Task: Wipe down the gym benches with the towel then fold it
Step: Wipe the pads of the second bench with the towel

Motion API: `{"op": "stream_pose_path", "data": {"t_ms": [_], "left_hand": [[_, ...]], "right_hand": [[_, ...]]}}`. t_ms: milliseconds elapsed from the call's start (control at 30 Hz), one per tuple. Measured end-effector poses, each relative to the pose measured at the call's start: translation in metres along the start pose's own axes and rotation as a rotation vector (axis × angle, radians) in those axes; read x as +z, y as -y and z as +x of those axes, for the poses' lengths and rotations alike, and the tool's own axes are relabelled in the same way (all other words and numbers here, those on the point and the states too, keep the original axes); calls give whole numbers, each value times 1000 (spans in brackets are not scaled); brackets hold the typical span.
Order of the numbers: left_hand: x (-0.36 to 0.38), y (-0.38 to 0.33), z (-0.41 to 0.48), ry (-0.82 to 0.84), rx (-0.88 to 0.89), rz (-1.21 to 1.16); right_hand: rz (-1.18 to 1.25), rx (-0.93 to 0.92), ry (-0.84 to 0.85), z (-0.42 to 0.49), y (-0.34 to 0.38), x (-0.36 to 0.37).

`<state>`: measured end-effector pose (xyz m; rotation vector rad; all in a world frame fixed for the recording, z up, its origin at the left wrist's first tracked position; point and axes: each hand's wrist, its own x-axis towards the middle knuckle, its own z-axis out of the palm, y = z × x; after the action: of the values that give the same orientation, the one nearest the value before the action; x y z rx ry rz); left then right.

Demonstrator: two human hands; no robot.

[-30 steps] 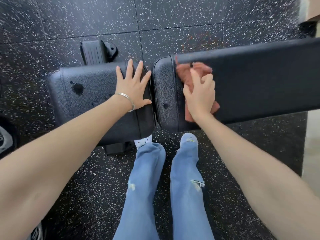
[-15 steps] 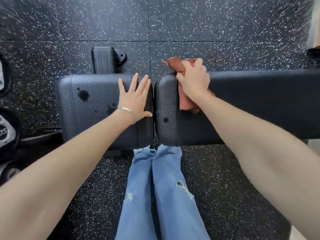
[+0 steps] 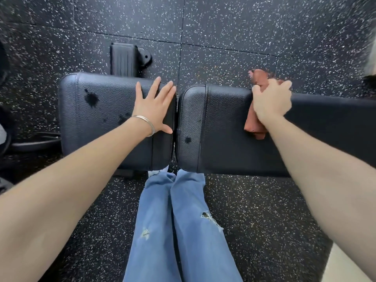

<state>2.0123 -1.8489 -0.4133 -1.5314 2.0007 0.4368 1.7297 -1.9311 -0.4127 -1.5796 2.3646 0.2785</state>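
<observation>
The towel [image 3: 255, 125] was a rust-red cloth, bunched and creased, draped over the far edge of the bench's long black back pad [image 3: 223, 129]; one end stuck up past that edge, the other trailed back under the wrist; the right hand [image 3: 271, 100] gripped it with curled fingers; the left hand [image 3: 154, 106] lay flat, fingers spread, on the seat pad [image 3: 81, 129] beside the gap between the pads; dark blotches [image 3: 91, 98] marked the seat pad; since half a second before, towel and right hand had slid rightward along the back pad — away from its stitched end — while the left hand had stayed put
</observation>
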Motion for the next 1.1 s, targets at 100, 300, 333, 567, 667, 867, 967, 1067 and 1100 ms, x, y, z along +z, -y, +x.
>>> {"op": "stream_pose_path", "data": {"t_ms": [100, 300, 333, 567, 667, 867, 967, 1067, 1100], "left_hand": [[-6, -3, 4, 36, -15, 1], [0, 0, -9, -29, -63, -29], [2, 0, -12, -45, -67, -38], [10, 7, -32, -6, -22, 2], [11, 8, -34, 0, 0, 22], [14, 12, -34, -30, 16, -18], [16, 14, -33, -40, 21, -20], [16, 13, -33, -45, 39, -30], [17, 14, -32, -49, 45, -36]], "right_hand": [[33, -149, -29, -23, 41, 11], [39, -588, -23, -85, 86, 33], [12, -668, -28, -98, 83, 37], [-76, -840, -11, -166, 36, 56], [-59, -717, -7, -135, 61, 47], [72, -265, -34, -61, 123, 33], [90, -352, -100, -106, 99, 48], [108, -390, -89, -177, 55, 70], [101, -396, -86, -199, 42, 77]]}}
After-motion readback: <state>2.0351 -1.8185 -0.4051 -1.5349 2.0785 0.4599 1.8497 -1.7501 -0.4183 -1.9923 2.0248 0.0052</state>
